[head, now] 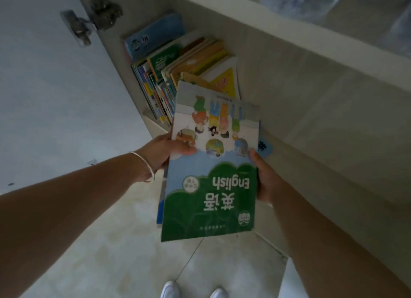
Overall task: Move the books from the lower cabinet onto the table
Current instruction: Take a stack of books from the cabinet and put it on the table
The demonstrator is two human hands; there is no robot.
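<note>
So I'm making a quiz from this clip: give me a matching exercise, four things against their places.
Things:
1. English book
2. bracelet
3. blue book
4. white shoes

Places:
A. bottom edge of the view, on the floor
B. on the left wrist
C. held between both hands
D. lying on top of the books in the cabinet

Pairs: 1-C, 2-B, 3-D, 4-A

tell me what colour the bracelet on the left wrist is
White, or a pale silvery tone; the bracelet is a thin band, seen in the head view.
</note>
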